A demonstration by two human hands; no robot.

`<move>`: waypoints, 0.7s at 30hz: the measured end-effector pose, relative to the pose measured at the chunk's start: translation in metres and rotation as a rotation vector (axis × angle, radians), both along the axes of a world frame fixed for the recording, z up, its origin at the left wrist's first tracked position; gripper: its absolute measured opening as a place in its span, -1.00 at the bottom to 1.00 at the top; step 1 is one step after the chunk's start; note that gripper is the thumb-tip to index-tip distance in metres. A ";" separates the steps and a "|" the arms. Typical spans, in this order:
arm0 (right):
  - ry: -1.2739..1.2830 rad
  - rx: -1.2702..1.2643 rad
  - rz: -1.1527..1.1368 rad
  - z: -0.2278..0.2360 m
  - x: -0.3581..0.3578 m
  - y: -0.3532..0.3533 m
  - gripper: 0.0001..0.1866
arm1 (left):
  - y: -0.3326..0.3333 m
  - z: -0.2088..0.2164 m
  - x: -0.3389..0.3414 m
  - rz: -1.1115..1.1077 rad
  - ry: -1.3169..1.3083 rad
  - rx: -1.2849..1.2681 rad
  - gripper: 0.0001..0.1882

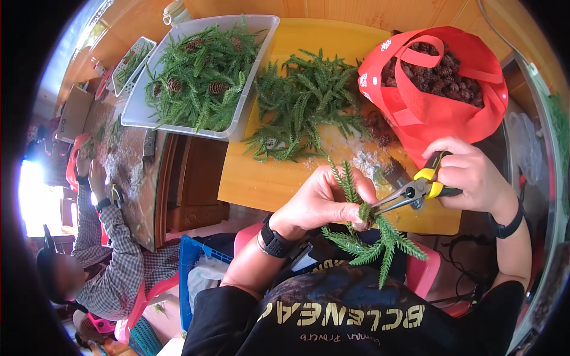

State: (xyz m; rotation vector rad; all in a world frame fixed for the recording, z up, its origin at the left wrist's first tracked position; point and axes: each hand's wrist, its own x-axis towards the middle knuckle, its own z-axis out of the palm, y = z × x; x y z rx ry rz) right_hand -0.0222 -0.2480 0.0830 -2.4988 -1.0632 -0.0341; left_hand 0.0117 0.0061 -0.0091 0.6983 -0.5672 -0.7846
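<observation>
My left hand (323,199) pinches a green artificial pine sprig (387,243) near its middle, where the branches meet. In my right hand (475,178) is a pair of long-nose pliers (418,185) with yellow and black handles. The plier jaws point left and reach the sprig's centre beside my left fingertips. Whether they grip a wire or stem there I cannot tell. Past my hands, a pile of similar pine sprigs (306,101) lies on the yellow table (261,187).
A clear plastic bin (234,127) of sprigs and pine cones stands at the far left. The red bag (469,124) at the right holds many pine cones (439,74). White flakes (369,161) litter the table. At left, a person in a checked shirt (113,279) works at another table.
</observation>
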 end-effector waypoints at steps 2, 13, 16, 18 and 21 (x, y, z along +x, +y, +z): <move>0.011 -0.012 0.019 0.004 0.003 0.001 -0.79 | 0.001 0.004 -0.001 0.013 -0.009 0.069 -0.68; -0.018 -0.017 0.058 0.000 0.003 -0.002 -0.71 | 0.000 -0.001 0.000 -0.077 -0.005 0.057 -0.65; -0.020 -0.020 0.067 0.001 -0.001 -0.003 -0.70 | -0.001 -0.003 0.000 -0.088 -0.013 0.056 -0.64; -0.041 -0.012 0.081 0.000 -0.003 -0.004 -0.69 | -0.001 -0.003 0.000 -0.091 -0.014 0.057 -0.64; 0.006 -0.012 0.081 0.002 -0.006 -0.005 -0.70 | -0.001 -0.003 -0.001 -0.102 -0.011 0.070 -0.64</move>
